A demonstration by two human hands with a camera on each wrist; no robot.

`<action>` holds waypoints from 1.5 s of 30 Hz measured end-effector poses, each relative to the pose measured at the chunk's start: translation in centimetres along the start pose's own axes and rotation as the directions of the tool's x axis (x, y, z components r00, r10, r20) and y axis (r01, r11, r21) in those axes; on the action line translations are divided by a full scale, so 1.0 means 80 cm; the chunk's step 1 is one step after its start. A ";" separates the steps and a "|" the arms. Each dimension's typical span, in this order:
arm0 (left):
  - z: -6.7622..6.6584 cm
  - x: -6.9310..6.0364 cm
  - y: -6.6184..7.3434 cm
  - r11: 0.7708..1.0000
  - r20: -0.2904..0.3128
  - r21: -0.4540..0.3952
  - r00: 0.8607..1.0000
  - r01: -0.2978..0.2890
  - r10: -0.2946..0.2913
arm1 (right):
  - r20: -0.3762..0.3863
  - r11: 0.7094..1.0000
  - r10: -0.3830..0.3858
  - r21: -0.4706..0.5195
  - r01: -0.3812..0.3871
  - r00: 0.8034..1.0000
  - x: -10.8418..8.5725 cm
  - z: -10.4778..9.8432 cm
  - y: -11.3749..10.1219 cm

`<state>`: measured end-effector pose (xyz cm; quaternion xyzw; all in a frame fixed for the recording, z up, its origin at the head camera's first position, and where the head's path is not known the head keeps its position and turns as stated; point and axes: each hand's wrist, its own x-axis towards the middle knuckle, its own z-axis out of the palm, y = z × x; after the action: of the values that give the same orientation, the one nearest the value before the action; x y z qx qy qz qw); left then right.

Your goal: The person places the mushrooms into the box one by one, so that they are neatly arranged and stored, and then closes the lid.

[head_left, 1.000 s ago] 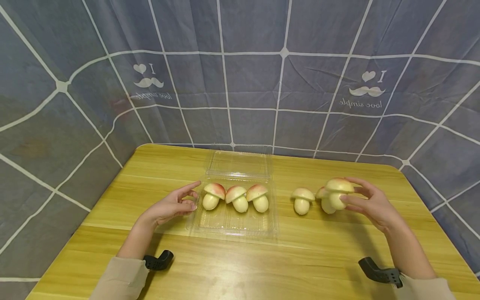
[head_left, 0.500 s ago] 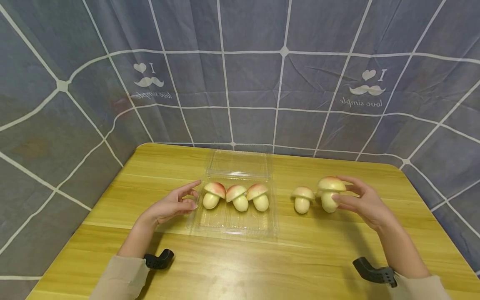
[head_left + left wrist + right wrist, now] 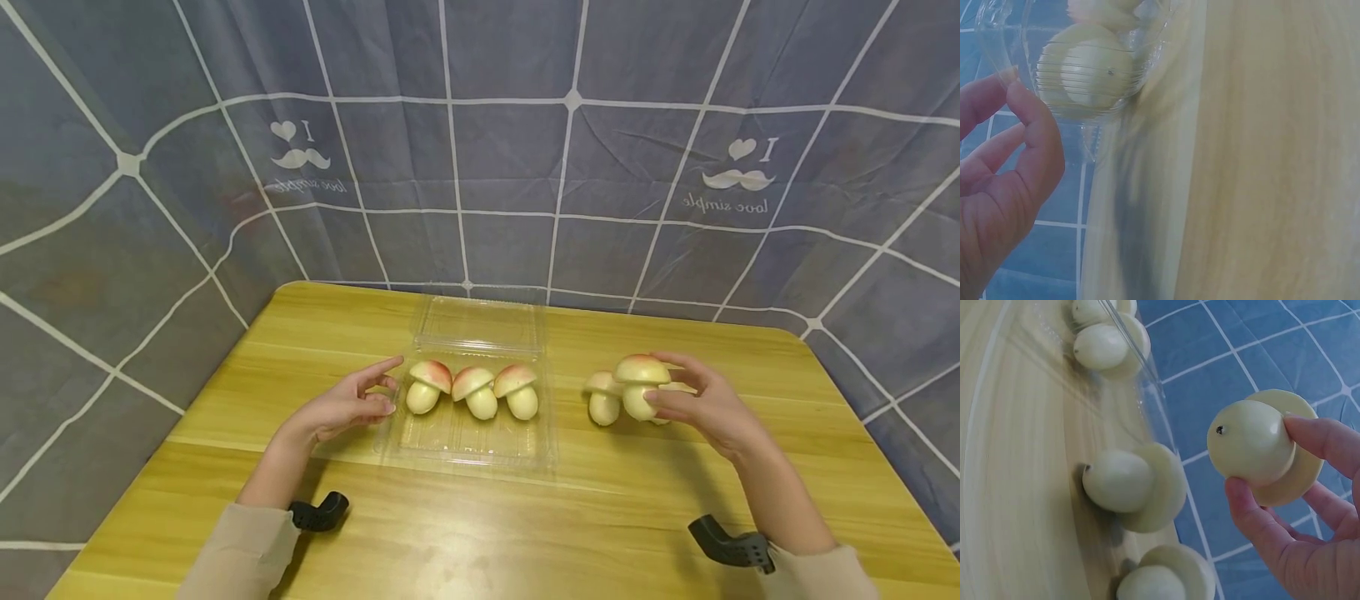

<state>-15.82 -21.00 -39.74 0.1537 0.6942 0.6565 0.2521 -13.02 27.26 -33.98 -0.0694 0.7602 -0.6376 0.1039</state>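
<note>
My right hand [image 3: 708,408] pinches a mushroom-shaped piece [image 3: 641,385] with a reddish cap, held above the table; in the right wrist view thumb and fingers grip this piece [image 3: 1250,442] in the air. Two more mushroom pieces lie below it, one [image 3: 603,398] to its left, the other mostly hidden behind it. Three mushroom pieces [image 3: 475,392] stand in a row in an open clear plastic box [image 3: 465,446]. At the box's left wall, my left hand [image 3: 337,408] pinches the rim; the left wrist view shows thumb and finger of this hand [image 3: 1010,169] on the clear plastic.
The box's clear lid [image 3: 478,325] is folded back toward the rear of the wooden table [image 3: 465,525]. A grey-blue curtain [image 3: 510,158] with white lines hangs behind the table and along both sides.
My right hand has moved left with the mushroom piece, passing in front of the rightmost one on the table. My left hand has stayed at the box.
</note>
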 end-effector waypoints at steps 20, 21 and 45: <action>0.000 -0.002 0.002 1.000 -0.001 0.000 1.000 0.010 -0.010 | 0.081 1.000 0.002 0.020 -0.003 0.997 0.018 0.050 -0.006; 0.000 -0.002 0.002 1.000 0.000 0.000 1.000 0.009 -0.009 | 0.085 1.000 0.002 0.023 -0.004 0.996 0.019 0.053 -0.006; -0.001 -0.002 0.002 1.000 0.004 0.010 1.000 0.006 -0.006 | 0.135 0.998 0.007 0.061 -0.015 0.991 0.041 0.104 0.000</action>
<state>-15.76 -21.10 -39.53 0.1542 0.6972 0.6520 0.2550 -14.17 18.53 -35.55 -0.1048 0.7316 -0.6542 0.1607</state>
